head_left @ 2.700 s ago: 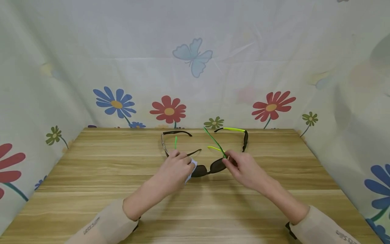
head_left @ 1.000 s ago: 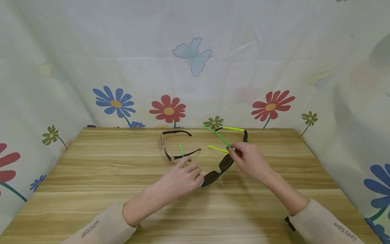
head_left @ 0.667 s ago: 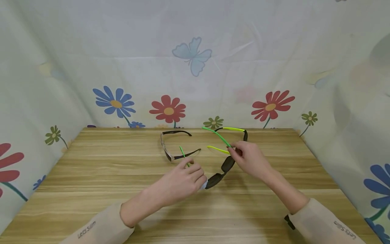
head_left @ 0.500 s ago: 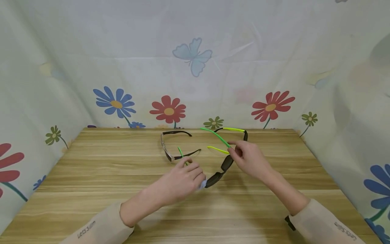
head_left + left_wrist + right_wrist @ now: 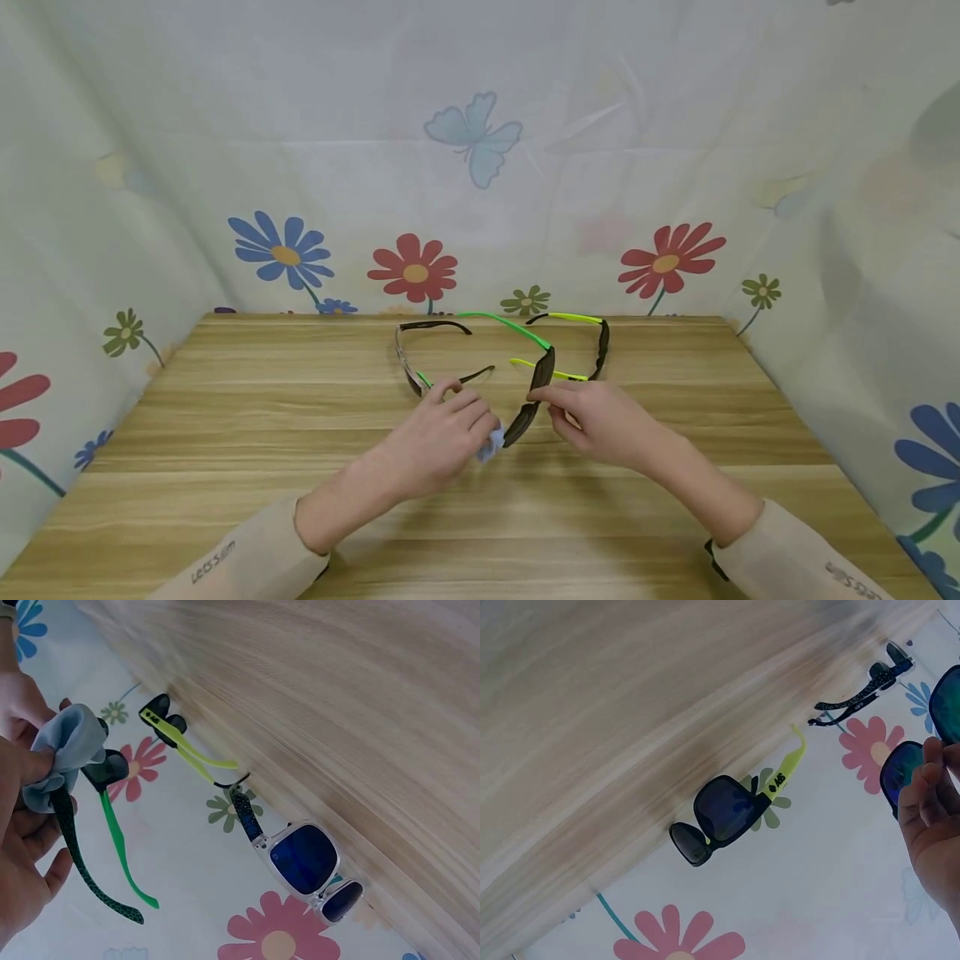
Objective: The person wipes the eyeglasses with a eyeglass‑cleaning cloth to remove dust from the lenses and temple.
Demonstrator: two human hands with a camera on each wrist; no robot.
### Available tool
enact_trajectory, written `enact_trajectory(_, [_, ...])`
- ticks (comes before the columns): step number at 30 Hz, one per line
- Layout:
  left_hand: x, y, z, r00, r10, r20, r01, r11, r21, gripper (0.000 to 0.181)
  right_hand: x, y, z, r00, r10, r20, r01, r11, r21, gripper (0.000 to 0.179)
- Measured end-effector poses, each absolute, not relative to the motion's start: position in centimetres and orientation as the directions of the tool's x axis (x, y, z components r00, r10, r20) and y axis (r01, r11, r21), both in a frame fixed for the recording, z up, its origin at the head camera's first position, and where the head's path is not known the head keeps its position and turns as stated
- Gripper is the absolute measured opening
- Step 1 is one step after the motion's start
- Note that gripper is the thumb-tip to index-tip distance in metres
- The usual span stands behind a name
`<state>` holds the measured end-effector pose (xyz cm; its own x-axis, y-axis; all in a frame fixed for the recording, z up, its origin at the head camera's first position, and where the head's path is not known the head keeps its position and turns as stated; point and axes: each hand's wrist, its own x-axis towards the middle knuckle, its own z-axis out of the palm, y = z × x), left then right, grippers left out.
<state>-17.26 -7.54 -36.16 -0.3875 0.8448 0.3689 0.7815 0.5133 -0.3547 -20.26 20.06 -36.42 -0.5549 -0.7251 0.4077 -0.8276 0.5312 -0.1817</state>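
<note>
Sunglasses with black frame and green temples (image 5: 542,371) are held above the table, lenses turned toward the right. My left hand (image 5: 442,437) grips a light blue cloth (image 5: 75,739), bunched round the end of the frame near one hinge, in the left wrist view. My right hand (image 5: 611,425) pinches the frame around the bridge, fingertips close to the lenses; the right wrist view shows bluish-green lenses (image 5: 901,771) beside those fingers. One green temple points to the back, while the other is partly hidden behind my left hand.
Clear-framed sunglasses with dark temples (image 5: 405,358) lie open on the wooden table (image 5: 262,400), behind my left hand. Black sunglasses with yellow temples (image 5: 603,346) lie behind my right hand. A flowered curtain (image 5: 480,233) borders the table at the back and sides.
My right hand has moved from the hinge of the green-templed sunglasses to their bridge, lower and to the left. The sunglasses have turned, and my left hand with the cloth has shifted slightly left.
</note>
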Motion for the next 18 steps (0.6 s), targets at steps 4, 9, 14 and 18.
enact_trajectory(4, [-17.2, -7.6, -36.3, -0.365, 0.844, 0.393, 0.793, 0.503, -0.344, 0.025, -20.3, 19.8, -36.7, -0.537, -0.740, 0.405, -0.838, 0.521, -0.161, 0.021])
enact_trajectory(9, [-17.0, -7.3, -36.4, -0.354, 0.846, 0.399, 0.816, 0.488, -0.311, 0.021, -20.4, 19.7, -36.9, -0.507, -0.767, 0.394, -0.854, 0.510, -0.105, 0.015])
enact_trajectory(14, [-16.8, -6.9, -36.5, -0.406, 0.856, 0.320, 0.822, 0.495, -0.283, 0.030, -20.3, 19.8, -37.3, -0.493, -0.786, 0.372, -0.860, 0.505, -0.073, 0.015])
enact_trajectory(18, [-16.6, -6.7, -36.8, -0.455, 0.861, 0.228, 0.813, 0.506, -0.288, 0.036, -20.2, 19.9, -37.7, -0.505, -0.801, 0.322, -0.856, 0.514, -0.065, 0.017])
